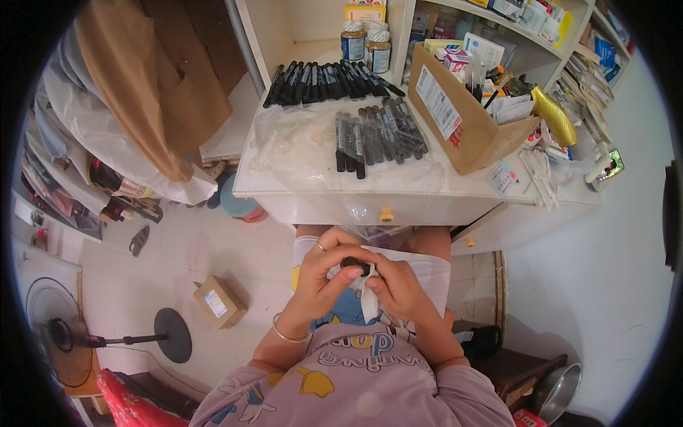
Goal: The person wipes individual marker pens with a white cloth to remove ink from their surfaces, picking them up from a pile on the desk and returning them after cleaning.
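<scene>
Both hands are together above my lap. My left hand [330,269] is closed around a short black object [356,264], perhaps a marker pen seen end-on. Against its right end, my right hand [397,285] pinches a white cloth or tissue [369,301], whose loose end hangs down. On the white desk beyond, a row of black marker pens [325,82] lies side by side at the back. Nearer, more black marker pens [378,133] lie under or in clear plastic film [299,144].
An open cardboard box [459,123] of small packages stands at the desk's right. Supplement bottles [352,41] stand on the shelf behind. A drawer knob [387,214] faces me. Hanging clothes [133,96], a small carton [220,302] and a fan [58,333] are at left.
</scene>
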The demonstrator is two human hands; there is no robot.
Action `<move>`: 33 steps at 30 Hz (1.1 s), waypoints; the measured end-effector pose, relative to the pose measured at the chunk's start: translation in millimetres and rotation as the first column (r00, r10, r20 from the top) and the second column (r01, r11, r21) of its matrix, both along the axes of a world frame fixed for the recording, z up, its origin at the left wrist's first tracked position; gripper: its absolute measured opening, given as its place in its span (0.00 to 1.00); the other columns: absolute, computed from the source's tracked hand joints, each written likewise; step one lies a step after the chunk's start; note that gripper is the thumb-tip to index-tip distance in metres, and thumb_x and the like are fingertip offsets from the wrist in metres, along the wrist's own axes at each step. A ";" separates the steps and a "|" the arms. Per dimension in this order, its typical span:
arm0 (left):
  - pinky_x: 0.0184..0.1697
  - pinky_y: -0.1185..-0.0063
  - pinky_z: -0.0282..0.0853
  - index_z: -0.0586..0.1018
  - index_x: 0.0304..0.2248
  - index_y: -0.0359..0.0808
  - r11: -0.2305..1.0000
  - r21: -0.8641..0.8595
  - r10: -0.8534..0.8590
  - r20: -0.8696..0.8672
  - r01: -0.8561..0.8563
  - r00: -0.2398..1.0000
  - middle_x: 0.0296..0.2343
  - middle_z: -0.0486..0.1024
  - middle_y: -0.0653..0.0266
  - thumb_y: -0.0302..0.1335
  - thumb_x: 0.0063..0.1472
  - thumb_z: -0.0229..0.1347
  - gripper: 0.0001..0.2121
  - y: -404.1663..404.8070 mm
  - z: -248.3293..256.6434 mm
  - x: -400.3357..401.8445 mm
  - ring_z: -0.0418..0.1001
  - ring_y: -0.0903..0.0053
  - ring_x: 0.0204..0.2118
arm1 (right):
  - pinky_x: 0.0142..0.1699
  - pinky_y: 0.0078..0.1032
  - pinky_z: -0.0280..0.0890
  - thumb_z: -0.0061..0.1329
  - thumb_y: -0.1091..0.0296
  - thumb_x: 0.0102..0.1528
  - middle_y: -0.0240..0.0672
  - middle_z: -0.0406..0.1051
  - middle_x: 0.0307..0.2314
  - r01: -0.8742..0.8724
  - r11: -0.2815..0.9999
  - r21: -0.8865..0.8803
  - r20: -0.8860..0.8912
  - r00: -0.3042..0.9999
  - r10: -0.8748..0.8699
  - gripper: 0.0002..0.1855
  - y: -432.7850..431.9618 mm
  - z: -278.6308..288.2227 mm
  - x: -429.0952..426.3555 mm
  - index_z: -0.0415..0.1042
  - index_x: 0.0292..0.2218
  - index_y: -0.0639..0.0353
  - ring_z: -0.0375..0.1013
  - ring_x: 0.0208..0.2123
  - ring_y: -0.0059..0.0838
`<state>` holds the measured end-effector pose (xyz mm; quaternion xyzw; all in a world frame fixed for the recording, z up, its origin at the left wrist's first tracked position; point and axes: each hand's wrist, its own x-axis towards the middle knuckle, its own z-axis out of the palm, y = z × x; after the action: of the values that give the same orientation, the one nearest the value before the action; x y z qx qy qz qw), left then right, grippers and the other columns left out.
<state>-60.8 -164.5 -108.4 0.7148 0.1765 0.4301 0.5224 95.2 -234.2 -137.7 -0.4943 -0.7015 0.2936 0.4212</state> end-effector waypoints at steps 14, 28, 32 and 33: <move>0.24 0.87 0.54 0.80 0.30 0.34 0.954 -0.058 0.297 0.037 -0.295 0.954 0.22 0.67 0.72 0.24 0.45 0.61 0.09 -2.5 -16.9 10.6 0.61 0.87 0.22 | 0.23 0.30 0.61 0.48 0.71 0.48 0.42 0.66 0.17 0.427 0.859 0.282 0.207 0.847 -0.490 0.15 4.0 1.8 -29.2 0.63 0.37 0.66 0.67 0.19 0.43; 0.34 0.85 0.60 0.75 0.31 0.27 0.958 -0.286 0.107 0.264 -0.028 0.958 0.30 0.66 0.65 0.30 0.53 0.54 0.12 11.7 -1.1 -4.0 0.64 0.82 0.31 | 0.36 0.14 0.59 0.35 0.60 0.59 0.28 0.65 0.30 -0.469 0.825 -0.316 -0.872 0.487 -0.057 0.19 -10.2 -1.0 -20.4 0.63 0.43 0.67 0.63 0.31 0.17; 0.36 0.85 0.62 0.74 0.33 0.27 0.964 -0.263 0.079 0.195 -0.026 0.978 0.31 0.65 0.65 0.27 0.54 0.54 0.11 2.4 -7.1 0.7 0.65 0.80 0.33 | 0.30 0.15 0.57 0.35 0.57 0.60 0.27 0.65 0.25 -0.060 0.948 -0.311 -0.481 0.871 -0.103 0.20 -12.9 -3.4 -13.4 0.64 0.40 0.68 0.59 0.26 0.14; 0.36 0.85 0.62 0.74 0.33 0.27 0.976 -0.216 0.020 0.163 0.016 0.986 0.31 0.65 0.65 0.26 0.54 0.54 0.10 -1.4 -8.1 4.7 0.65 0.81 0.33 | 0.30 0.15 0.57 0.34 0.57 0.60 0.27 0.64 0.24 -0.015 0.959 -0.284 -0.418 0.902 -0.110 0.20 -12.9 -1.6 -11.4 0.64 0.39 0.69 0.59 0.25 0.14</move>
<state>-56.2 -165.9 -116.5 0.6156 0.1793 0.4663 0.6095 83.8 -247.2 -139.3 -0.4892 -0.5303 0.4811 0.4981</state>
